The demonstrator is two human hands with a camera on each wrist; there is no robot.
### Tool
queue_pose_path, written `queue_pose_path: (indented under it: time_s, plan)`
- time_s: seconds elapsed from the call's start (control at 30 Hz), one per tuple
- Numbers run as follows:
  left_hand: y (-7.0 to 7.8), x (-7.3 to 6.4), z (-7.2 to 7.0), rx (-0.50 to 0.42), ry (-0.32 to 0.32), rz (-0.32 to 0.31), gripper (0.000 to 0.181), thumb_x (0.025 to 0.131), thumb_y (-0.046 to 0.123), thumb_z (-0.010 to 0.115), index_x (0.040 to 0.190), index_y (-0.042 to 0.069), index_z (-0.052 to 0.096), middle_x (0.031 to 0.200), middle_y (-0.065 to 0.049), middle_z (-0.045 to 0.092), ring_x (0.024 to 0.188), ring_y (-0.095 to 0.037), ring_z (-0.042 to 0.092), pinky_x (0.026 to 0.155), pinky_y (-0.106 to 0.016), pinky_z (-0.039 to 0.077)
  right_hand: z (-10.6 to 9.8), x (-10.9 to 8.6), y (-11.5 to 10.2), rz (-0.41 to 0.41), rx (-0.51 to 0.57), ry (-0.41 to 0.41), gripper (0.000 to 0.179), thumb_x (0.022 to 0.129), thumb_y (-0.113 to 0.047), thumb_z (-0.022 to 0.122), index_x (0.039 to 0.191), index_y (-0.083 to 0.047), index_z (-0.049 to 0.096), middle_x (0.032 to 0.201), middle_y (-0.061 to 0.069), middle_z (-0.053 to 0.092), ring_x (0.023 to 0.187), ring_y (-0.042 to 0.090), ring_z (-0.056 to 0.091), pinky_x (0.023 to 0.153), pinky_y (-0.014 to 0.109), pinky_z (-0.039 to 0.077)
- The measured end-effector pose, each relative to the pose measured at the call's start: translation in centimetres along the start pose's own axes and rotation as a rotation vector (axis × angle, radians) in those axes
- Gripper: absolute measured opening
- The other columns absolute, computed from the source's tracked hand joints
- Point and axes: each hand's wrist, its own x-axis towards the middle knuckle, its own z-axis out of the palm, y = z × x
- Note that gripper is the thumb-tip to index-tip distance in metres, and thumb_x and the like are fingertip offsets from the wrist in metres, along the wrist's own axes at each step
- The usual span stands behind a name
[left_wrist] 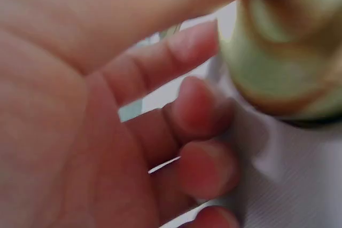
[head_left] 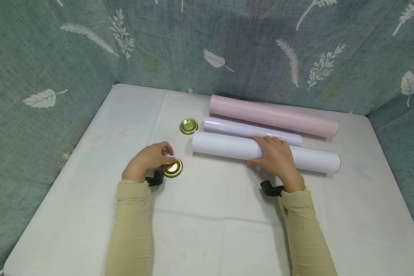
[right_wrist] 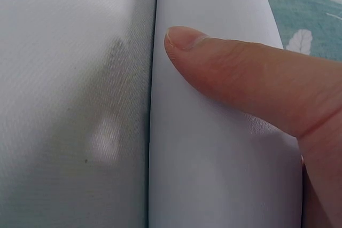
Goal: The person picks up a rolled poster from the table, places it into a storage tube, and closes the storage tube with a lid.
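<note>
"What are the fingers doing?"

"The left hand's (head_left: 148,158) thumb lies on the near lid (head_left: 173,168). Its other fingers (left_wrist: 200,105) bend loosely; I can't tell whether they pinch the rim. The right hand (head_left: 275,156) grips the white roll (head_left: 224,145), thumb on the near side, fingers over the top."

"Where do those sit?"

"On the worktop (head_left: 207,241), the near lid left of the roll, gold side up. The far lid (head_left: 188,126) is just beside the roll's left end. Behind lie the lilac roll (head_left: 248,130), then the pink roll (head_left: 274,116), all three slanting alike."

"And the surface?"

"White, finely woven in the right wrist view, with creases across the front, soft shadows by the arms and rounded far corners."

"The room?"

"Blue-green fabric (head_left: 179,42) rises behind the far edge and on both sides, printed with white leaves and sprigs. Khaki sleeves (head_left: 131,230) reach in from the front."
</note>
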Motion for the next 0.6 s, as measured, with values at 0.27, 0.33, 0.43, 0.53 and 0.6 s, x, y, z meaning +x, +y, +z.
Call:
queue_pose_path:
  time_s: [0.27,0.33,0.43,0.53,0.6]
  plan:
    - [-0.2,0.7,0.3,0.065,0.139,-0.062,0.026,0.085,0.039,0.056,0.094,0.015,0.055,0.08,-0.004,0.054,0.073,-0.021,0.048,0.065,-0.032,0.036,-0.1,0.0,0.0,-0.006,-0.006,-0.003,0.084,0.062,-0.057,0.071,0.133,-0.025,0.039,0.125,0.005,0.048,0.116,0.029,0.039,0.091,0.049,0.027]
    - [-0.1,0.7,0.4,0.079,0.169,-0.084,0.026,0.086,0.04,0.055,0.094,0.015,0.054,0.08,-0.004,0.054,0.072,-0.022,0.048,0.064,-0.033,0.036,-0.1,0.0,0.0,-0.006,-0.005,-0.003,0.084,0.062,-0.057,0.071,0.133,-0.025,0.039,0.125,0.005,0.048,0.116,0.029,0.039,0.091,0.049,0.027]
    - [0.1,0.8,0.7,0.103,0.217,-0.105,0.028,0.086,0.042,0.054,0.094,0.015,0.054,0.078,-0.004,0.055,0.071,-0.023,0.048,0.062,-0.033,0.035,-0.1,0.0,0.1,-0.006,-0.004,0.0,0.084,0.062,-0.057,0.071,0.133,-0.025,0.039,0.124,0.005,0.048,0.115,0.029,0.04,0.091,0.049,0.027]
    - [0.4,0.9,1.0,0.126,0.258,-0.113,0.028,0.087,0.041,0.051,0.094,0.014,0.053,0.078,-0.004,0.055,0.072,-0.023,0.049,0.062,-0.033,0.036,-0.1,-0.1,0.1,-0.005,-0.003,0.005,0.084,0.062,-0.057,0.071,0.133,-0.025,0.039,0.124,0.005,0.048,0.115,0.029,0.041,0.091,0.049,0.028]
    - [0.8,1.0,1.1,0.124,0.273,-0.122,0.028,0.088,0.041,0.049,0.095,0.014,0.052,0.078,-0.005,0.055,0.072,-0.024,0.049,0.061,-0.033,0.036,-0.1,-0.1,0.1,-0.005,-0.003,0.006,0.084,0.062,-0.057,0.071,0.133,-0.025,0.039,0.124,0.005,0.048,0.115,0.029,0.041,0.091,0.049,0.028]
